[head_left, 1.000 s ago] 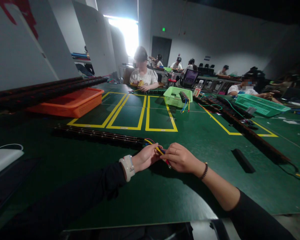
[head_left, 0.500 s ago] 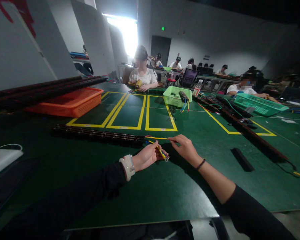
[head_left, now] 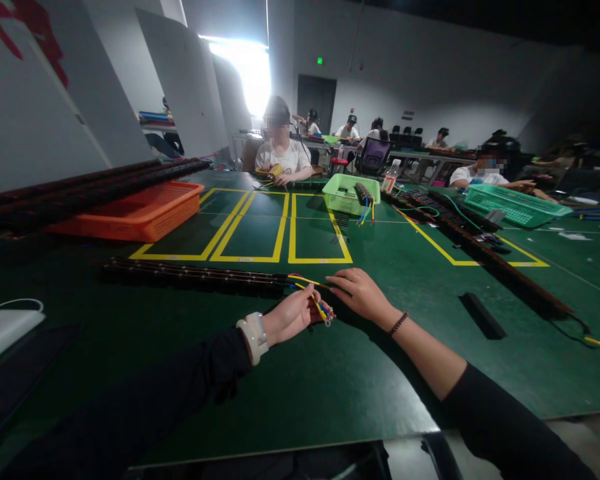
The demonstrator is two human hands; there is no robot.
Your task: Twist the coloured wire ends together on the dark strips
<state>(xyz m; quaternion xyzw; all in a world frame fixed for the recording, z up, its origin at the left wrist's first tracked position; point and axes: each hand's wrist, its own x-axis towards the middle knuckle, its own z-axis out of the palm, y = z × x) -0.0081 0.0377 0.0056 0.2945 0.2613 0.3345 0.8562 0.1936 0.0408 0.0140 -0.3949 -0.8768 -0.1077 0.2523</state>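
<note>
My left hand point(head_left: 293, 313) is closed around a few yellow and blue wires point(head_left: 322, 309). Metal ring terminals show at their ends, just past its fingers. Across from it, my right hand point(head_left: 360, 297) has its fingertips on a single yellow wire point(head_left: 305, 279), apparently in a loose pinch; the wire's far end is hidden behind the fingers. These wires come out of the right end of a long dark cable bundle point(head_left: 195, 275) lying across the table in front of me, with light marks along its length.
An orange basket point(head_left: 150, 223) stands at left beside long dark bundles point(head_left: 70, 190). Yellow tape rectangles point(head_left: 250, 259) mark the green table. A light green basket point(head_left: 340, 200), a bottle point(head_left: 391, 176), a teal basket point(head_left: 517, 205) and a black strip point(head_left: 481, 315) are also there. Co-workers sit beyond.
My right hand has shifted slightly left toward my left hand, its fingers now more stretched. The single yellow wire now slopes downward. My left hand still holds its wires.
</note>
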